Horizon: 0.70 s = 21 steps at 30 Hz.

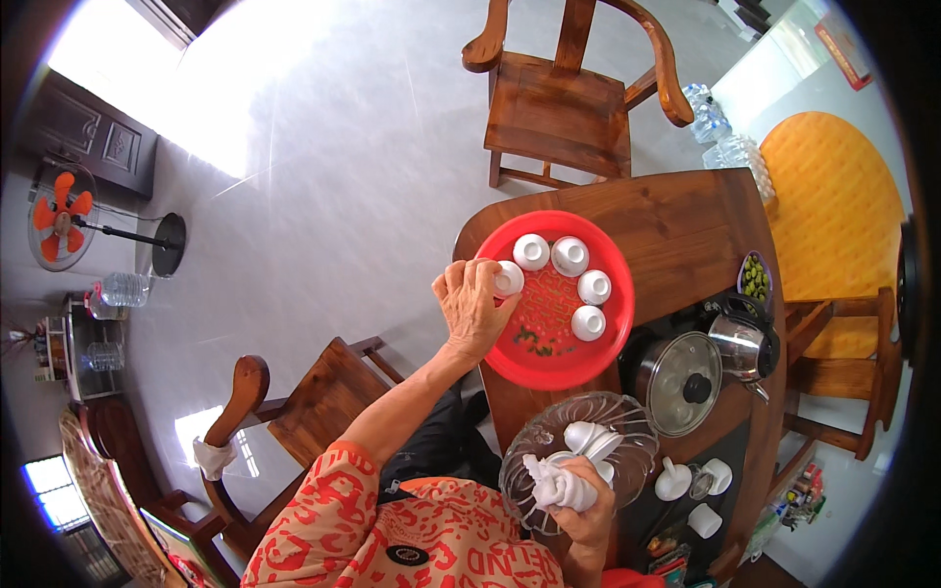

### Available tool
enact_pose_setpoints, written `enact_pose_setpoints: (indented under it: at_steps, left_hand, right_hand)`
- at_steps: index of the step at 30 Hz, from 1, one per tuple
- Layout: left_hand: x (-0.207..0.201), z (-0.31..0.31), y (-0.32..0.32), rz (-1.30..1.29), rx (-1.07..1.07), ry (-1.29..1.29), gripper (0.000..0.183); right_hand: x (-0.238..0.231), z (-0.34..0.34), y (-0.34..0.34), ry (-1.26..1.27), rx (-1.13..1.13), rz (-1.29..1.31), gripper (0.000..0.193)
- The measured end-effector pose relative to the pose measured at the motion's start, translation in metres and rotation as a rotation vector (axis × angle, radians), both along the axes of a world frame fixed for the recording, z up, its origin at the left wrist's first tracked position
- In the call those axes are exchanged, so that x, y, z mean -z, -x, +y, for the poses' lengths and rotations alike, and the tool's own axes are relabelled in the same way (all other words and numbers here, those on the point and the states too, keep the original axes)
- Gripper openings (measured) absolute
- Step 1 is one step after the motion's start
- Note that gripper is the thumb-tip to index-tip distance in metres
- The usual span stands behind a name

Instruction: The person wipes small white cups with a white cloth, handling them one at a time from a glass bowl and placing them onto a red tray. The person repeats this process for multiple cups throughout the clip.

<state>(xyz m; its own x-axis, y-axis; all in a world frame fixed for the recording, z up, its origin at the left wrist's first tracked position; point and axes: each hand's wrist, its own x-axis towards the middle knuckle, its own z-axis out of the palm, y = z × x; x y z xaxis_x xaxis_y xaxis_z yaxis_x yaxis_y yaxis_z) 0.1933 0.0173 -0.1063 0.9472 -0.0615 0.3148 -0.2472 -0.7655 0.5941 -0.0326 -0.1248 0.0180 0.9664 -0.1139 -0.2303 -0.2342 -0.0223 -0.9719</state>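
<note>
My left hand reaches over the left rim of a round red plastic basin, its fingers closed on a small white cup. Several more white cups stand upside down in an arc along the basin's far and right side. Dark green bits lie on the patterned basin floor. My right hand grips a bunched white cloth above a clear ribbed glass bowl. White cups and dishes lie in that bowl, partly hidden by the cloth and hand.
Right of the basin on the wooden table are a glass-lidded pot, a glass kettle and a bowl of green fruit. A white teapot and cups stand nearer. Wooden chairs surround the table; a fan stands left.
</note>
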Motion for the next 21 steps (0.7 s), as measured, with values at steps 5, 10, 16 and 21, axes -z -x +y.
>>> enact_pose_setpoints:
  at_steps: [5, 10, 16, 21]
  left_hand:
    - [0.008, 0.000, -0.005, -0.012, -0.009, -0.049, 0.049]
    - [0.011, 0.002, -0.004, -0.020, -0.005, -0.069, 0.051]
    - [0.011, 0.002, -0.004, -0.010, -0.010, -0.043, 0.054]
    - [0.010, 0.006, -0.001, 0.002, 0.012, -0.003, 0.061]
  right_hand:
    - [0.008, 0.002, -0.004, -0.036, 0.050, 0.023, 0.042]
    - [0.010, 0.001, -0.006, -0.022, 0.056, 0.042, 0.045]
    - [0.009, 0.001, -0.011, -0.046, 0.049, 0.033, 0.046]
    - [0.003, 0.003, -0.014, -0.081, 0.065, 0.000, 0.044]
